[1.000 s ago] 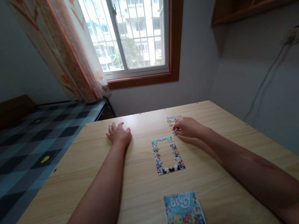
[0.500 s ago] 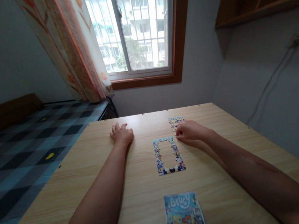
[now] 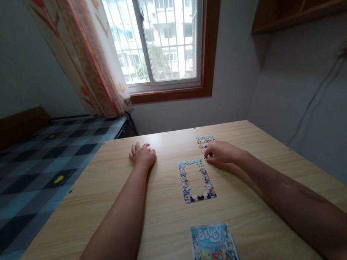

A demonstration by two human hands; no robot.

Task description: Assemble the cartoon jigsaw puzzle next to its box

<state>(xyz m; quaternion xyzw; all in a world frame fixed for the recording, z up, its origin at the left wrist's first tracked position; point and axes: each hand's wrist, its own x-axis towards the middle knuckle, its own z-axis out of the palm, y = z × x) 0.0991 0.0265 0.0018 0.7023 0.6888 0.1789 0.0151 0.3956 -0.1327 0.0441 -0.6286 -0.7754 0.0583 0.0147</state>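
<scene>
My left hand [image 3: 142, 155] rests on the far left part of the wooden table, its fingers spread and holding nothing. My right hand [image 3: 221, 152] is at the near end of the loose jigsaw puzzle pieces [image 3: 205, 139], which lie in rows. Its thumb and forefinger are pinched on a small puzzle piece [image 3: 206, 159], mostly hidden by the fingertips. Left of this hand lies the puzzle frame [image 3: 186, 188], a joined rectangular border with bare table showing inside it. Part of the loose pieces is covered by my right hand.
A colourful puzzle box or picture sheet [image 3: 215, 252] marked "Bluey" lies at the near edge of the wooden table [image 3: 168, 233]. A bed with a checked cover [image 3: 51, 150] stands to the left. Beyond the table are a window [image 3: 168, 41] and a curtain [image 3: 88, 64].
My right hand's fingertips have shifted slightly and parted a little, with a bit of a puzzle piece showing at them. My left hand stays where it was. The view has moved slightly.
</scene>
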